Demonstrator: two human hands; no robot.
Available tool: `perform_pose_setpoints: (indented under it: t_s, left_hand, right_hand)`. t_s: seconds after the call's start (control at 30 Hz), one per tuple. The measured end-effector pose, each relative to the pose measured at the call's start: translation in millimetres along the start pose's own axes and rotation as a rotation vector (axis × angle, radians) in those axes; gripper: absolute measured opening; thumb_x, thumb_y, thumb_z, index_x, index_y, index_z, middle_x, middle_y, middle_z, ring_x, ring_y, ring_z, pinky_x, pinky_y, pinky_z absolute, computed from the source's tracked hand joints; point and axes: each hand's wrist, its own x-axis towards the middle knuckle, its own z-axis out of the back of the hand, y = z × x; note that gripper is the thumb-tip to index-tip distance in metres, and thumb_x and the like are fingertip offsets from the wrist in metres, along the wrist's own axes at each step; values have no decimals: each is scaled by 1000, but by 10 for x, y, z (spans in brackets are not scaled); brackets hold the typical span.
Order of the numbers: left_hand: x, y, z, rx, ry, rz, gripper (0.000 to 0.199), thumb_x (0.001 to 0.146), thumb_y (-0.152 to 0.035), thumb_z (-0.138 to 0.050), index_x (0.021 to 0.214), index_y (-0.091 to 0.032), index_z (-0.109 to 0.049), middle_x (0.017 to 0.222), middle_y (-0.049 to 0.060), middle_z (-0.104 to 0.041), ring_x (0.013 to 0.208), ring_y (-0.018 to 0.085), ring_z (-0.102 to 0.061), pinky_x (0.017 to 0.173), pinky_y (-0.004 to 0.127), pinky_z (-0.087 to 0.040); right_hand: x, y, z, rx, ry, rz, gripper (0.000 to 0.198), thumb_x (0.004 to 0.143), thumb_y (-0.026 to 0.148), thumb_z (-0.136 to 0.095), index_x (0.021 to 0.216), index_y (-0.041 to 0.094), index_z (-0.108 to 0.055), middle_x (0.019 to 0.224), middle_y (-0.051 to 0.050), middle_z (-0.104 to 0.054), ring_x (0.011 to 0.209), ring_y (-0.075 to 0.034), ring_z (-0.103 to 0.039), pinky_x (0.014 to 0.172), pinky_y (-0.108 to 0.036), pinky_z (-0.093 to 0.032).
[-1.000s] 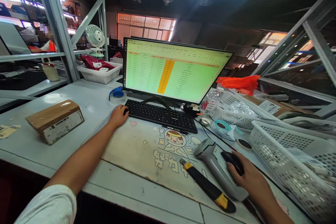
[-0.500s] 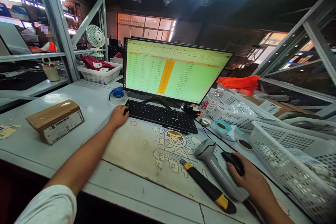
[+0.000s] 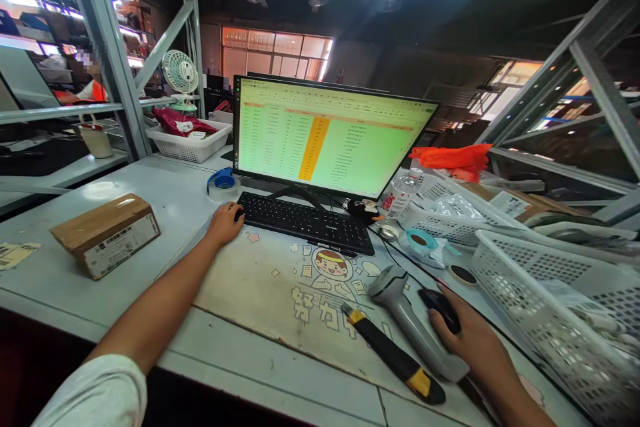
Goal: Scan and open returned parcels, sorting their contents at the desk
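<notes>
My left hand (image 3: 225,224) rests at the left end of a black keyboard (image 3: 305,221), its fingers laid over the corner keys. In my right hand (image 3: 467,327) is a black computer mouse (image 3: 440,309), with the palm and fingers around it. Just left of the mouse lies a grey barcode scanner (image 3: 417,327). A black and yellow utility knife (image 3: 393,355) lies beside the scanner on the printed desk mat (image 3: 240,287). Behind the keyboard stands a monitor (image 3: 325,137) showing a spreadsheet with one orange column; its text is too small to read.
A brown cardboard box (image 3: 107,233) with a label sits at left. A blue tape dispenser (image 3: 223,181) stands by the monitor. White baskets (image 3: 530,307) line the right side, near tape rolls (image 3: 420,240) and a bottle (image 3: 400,192). Another person (image 3: 90,83) is far left.
Both hands keep their places on the keyboard and mouse. The camera view has shifted slightly, and the spreadsheet's rows look somewhat different.
</notes>
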Motion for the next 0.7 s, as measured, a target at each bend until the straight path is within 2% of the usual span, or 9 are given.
perform_pose_setpoints:
  t_s: [0.17, 0.3, 0.43, 0.57, 0.7]
  left_hand:
    - [9, 19, -22, -10, -17, -14, 30, 97, -30, -55, 121, -18, -68, 130, 14, -66, 118, 33, -62, 106, 51, -52]
    - [13, 28, -43, -10, -31, -28, 30, 97, -30, -54, 121, -18, -68, 130, 14, -66, 119, 33, -62, 107, 51, -52]
    - [20, 40, -55, -4, -37, -37, 30, 97, -29, -54, 120, -17, -68, 130, 15, -65, 120, 33, -62, 109, 51, -51]
    - [33, 61, -60, 4, -36, -37, 30, 97, -30, -54, 120, -18, -68, 129, 14, -66, 120, 34, -62, 109, 52, -52]
    - [34, 70, -48, 10, -28, -30, 31, 97, -32, -54, 121, -19, -68, 132, 14, -65, 123, 33, -61, 110, 51, -51]
  right_hand:
    - [-3, 32, 12, -32, -15, -65, 65, 89, 62, -47, 129, 13, -62, 118, -22, -74, 104, -39, -74, 97, -55, -60]
    - [-16, 78, 35, -10, -29, -9, 60, 91, 59, -45, 133, 18, -61, 135, -19, -70, 121, -37, -70, 108, -54, -55]
    - [-15, 110, 35, -23, -34, -76, 63, 89, 61, -46, 129, 15, -63, 124, -21, -74, 111, -38, -73, 100, -55, -59]
    - [-23, 140, 33, -20, -28, -39, 62, 92, 59, -43, 132, 16, -62, 136, -19, -70, 121, -37, -69, 107, -55, -56]
    - [-38, 187, 56, -58, -18, -125, 62, 91, 59, -48, 130, 14, -64, 124, -21, -74, 109, -39, -73, 97, -54, -60]
